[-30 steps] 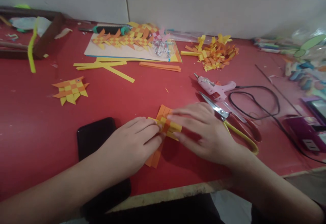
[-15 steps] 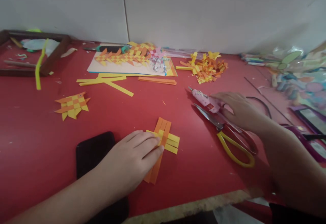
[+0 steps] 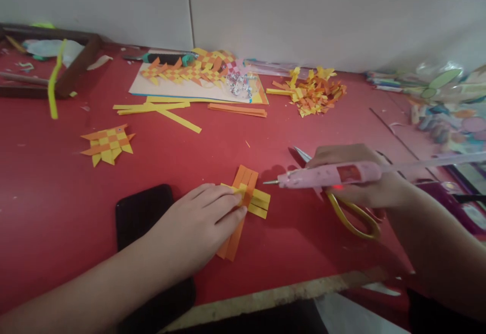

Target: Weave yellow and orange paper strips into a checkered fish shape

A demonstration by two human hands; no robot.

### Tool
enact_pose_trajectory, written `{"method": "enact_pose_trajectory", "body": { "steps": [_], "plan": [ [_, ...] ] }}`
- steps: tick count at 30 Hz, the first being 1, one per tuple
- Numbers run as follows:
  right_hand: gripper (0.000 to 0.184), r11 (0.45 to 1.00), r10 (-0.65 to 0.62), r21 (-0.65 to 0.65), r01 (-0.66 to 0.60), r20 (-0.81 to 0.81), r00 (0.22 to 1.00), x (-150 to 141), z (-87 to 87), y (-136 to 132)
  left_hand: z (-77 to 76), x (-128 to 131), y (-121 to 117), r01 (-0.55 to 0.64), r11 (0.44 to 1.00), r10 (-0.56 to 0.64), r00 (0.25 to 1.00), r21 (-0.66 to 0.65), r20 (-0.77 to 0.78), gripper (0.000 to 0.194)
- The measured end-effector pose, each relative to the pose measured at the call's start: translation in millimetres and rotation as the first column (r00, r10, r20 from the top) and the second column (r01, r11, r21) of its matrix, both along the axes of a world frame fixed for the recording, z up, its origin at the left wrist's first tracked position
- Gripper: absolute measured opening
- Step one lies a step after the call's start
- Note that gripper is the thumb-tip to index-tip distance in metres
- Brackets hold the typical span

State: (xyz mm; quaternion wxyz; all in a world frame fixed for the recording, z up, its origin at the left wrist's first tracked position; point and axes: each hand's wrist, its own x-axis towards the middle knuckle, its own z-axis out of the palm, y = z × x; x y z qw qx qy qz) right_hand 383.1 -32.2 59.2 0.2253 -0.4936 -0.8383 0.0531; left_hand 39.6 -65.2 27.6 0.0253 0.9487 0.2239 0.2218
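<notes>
My left hand (image 3: 207, 215) presses its fingertips on a small weave of orange and yellow paper strips (image 3: 259, 204), pinning it to the red table. Its orange strips stick out above and below, and yellow ends point right; part of the weave is hidden under my fingers. My right hand (image 3: 351, 182) is wrapped round a pink hot glue gun (image 3: 315, 176), raised above the table. The metal nozzle points left, just right of the weave, and a clear glue stick trails behind. Beneath that hand lie scissors (image 3: 357, 222) with yellow and red handles, partly covered.
A woven paper fish (image 3: 108, 144) and a black phone (image 3: 144, 207) lie to the left. Farther back are yellow strips (image 3: 152, 107), orange strips (image 3: 237, 110), several woven pieces (image 3: 182, 73) on paper sheets, and a pile of paper scraps (image 3: 319, 91). A brown wooden tray (image 3: 81, 63) stands far left.
My right hand left the weave, reached right to the glue gun, took hold of it and lifted it leftward over the scissors. My left hand stays on the weave.
</notes>
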Motion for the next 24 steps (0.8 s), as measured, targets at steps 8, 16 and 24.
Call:
{"method": "enact_pose_trajectory", "body": {
  "steps": [8,16,24],
  "plan": [
    [0.013,0.874,0.386,-0.259,-0.411,-0.141,0.911,-41.8,9.5,-1.6,-2.3,-0.3,-0.2,0.008,1.0,-0.009,1.0,-0.025,-0.02,0.021],
    [0.006,0.878,0.43,-0.204,-0.433,-0.061,0.901,-43.5,5.5,1.7,-1.5,0.7,0.9,0.015,1.0,-0.015,1.0,-0.018,-0.006,0.021],
    [0.01,0.884,0.398,-0.243,-0.4,-0.058,0.915,-45.2,7.6,2.2,-1.5,-0.6,0.1,0.017,1.0,-0.017,1.0,-0.005,-0.005,0.025]
  ]
}}
